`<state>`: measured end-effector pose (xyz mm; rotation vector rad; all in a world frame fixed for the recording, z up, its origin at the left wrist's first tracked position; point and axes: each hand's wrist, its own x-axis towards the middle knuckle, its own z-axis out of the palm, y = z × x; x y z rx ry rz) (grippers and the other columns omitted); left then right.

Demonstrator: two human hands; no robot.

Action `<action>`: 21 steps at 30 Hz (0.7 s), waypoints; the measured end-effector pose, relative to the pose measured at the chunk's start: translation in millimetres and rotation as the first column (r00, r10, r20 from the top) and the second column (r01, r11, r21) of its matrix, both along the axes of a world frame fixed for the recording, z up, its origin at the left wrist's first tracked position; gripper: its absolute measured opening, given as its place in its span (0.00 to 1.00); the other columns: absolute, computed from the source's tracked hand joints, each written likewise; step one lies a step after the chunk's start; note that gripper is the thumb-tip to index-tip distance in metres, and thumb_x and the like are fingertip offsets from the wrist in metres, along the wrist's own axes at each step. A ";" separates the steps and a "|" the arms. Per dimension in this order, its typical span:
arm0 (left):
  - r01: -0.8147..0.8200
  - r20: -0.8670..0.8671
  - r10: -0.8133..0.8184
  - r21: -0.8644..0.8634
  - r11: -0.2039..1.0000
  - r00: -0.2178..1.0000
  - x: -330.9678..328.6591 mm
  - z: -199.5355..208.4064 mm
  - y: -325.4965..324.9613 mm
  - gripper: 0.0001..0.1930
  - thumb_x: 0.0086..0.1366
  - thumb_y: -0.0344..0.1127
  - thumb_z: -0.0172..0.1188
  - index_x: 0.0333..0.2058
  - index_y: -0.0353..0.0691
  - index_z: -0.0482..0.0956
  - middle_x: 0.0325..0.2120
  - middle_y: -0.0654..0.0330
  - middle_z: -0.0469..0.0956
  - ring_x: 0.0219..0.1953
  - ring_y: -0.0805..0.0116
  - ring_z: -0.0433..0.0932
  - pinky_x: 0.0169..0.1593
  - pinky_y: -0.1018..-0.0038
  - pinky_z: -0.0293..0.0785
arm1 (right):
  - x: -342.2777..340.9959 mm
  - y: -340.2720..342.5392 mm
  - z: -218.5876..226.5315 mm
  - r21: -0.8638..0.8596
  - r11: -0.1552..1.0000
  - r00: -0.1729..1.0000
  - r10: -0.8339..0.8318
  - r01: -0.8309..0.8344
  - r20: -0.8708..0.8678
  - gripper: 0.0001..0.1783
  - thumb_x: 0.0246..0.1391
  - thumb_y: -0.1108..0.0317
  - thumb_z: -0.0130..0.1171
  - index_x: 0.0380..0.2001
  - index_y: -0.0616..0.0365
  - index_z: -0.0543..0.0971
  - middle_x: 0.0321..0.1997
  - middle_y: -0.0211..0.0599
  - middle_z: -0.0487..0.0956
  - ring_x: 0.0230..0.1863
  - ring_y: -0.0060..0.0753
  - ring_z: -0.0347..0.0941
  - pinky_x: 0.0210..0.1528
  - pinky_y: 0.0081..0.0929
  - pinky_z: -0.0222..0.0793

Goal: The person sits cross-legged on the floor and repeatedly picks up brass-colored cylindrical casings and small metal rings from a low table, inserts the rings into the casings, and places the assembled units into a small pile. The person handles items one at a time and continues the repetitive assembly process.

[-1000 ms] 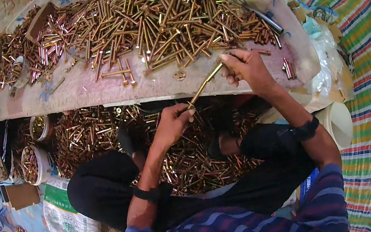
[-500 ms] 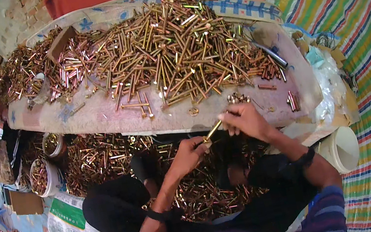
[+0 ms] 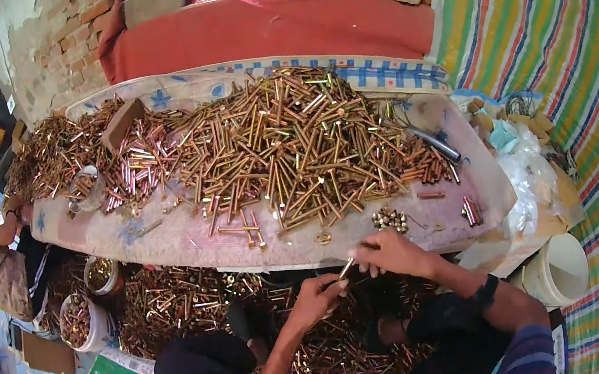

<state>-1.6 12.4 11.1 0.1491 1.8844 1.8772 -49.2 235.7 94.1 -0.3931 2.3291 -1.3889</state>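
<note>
Head view: left hand (image 3: 318,300) pinches a bolt (image 3: 347,267); right hand (image 3: 391,253) curls at its far end, hold unclear. Probably stiff, light, slippery; best gripped mid-shaft.

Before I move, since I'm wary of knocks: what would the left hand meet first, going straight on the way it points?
Past the bolt that the left hand holds, most likely the right hand, up and to the right in the picture; depth is unclear, so it might pass beneath.

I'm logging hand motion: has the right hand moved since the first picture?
Yes: the right hand has drawn back, toward the near edge of the table.
</note>
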 end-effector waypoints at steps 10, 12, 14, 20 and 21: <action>-0.155 0.010 0.155 0.057 0.986 0.988 -6.4 -19.5 -1.6 0.13 0.71 0.41 0.62 0.35 0.36 0.82 0.15 0.71 0.69 0.14 0.82 0.62 0.18 0.78 0.54 | -29.5 35.4 -42.6 0.543 0.805 0.801 0.153 0.238 -0.579 0.17 0.59 0.59 0.61 0.45 0.59 0.81 0.41 0.52 0.83 0.43 0.58 0.79 0.47 0.48 0.74; -0.147 0.056 0.147 -0.007 0.989 0.988 -5.3 -21.5 -4.3 0.13 0.71 0.43 0.62 0.36 0.37 0.83 0.17 0.70 0.72 0.13 0.81 0.64 0.17 0.77 0.56 | -29.1 37.2 -49.8 0.576 0.784 0.758 0.225 0.232 -0.612 0.16 0.59 0.60 0.60 0.44 0.60 0.80 0.40 0.51 0.82 0.43 0.58 0.78 0.47 0.51 0.73; -0.155 0.131 0.140 0.113 0.981 0.981 -5.9 -22.3 -4.1 0.13 0.71 0.42 0.62 0.35 0.36 0.81 0.15 0.69 0.70 0.11 0.80 0.61 0.15 0.78 0.54 | -32.0 36.2 -51.4 0.597 0.775 0.773 0.244 0.207 -0.585 0.15 0.59 0.61 0.59 0.42 0.61 0.80 0.38 0.50 0.81 0.43 0.59 0.78 0.46 0.53 0.72; -0.129 0.101 0.118 0.107 0.986 0.988 -7.4 -18.4 -4.5 0.12 0.72 0.37 0.59 0.32 0.36 0.78 0.15 0.71 0.66 0.13 0.82 0.60 0.17 0.77 0.52 | -33.2 27.9 -48.0 0.481 0.859 0.723 0.219 0.175 -0.655 0.12 0.56 0.64 0.56 0.31 0.64 0.77 0.33 0.56 0.79 0.36 0.63 0.76 0.42 0.56 0.71; -0.143 0.091 0.133 0.114 0.983 0.987 -8.2 -17.4 -3.1 0.12 0.72 0.37 0.59 0.32 0.35 0.79 0.15 0.71 0.66 0.13 0.82 0.60 0.17 0.77 0.51 | -32.9 26.8 -47.8 0.485 0.858 0.739 0.213 0.172 -0.639 0.13 0.56 0.63 0.58 0.32 0.64 0.78 0.33 0.56 0.79 0.38 0.64 0.77 0.44 0.54 0.72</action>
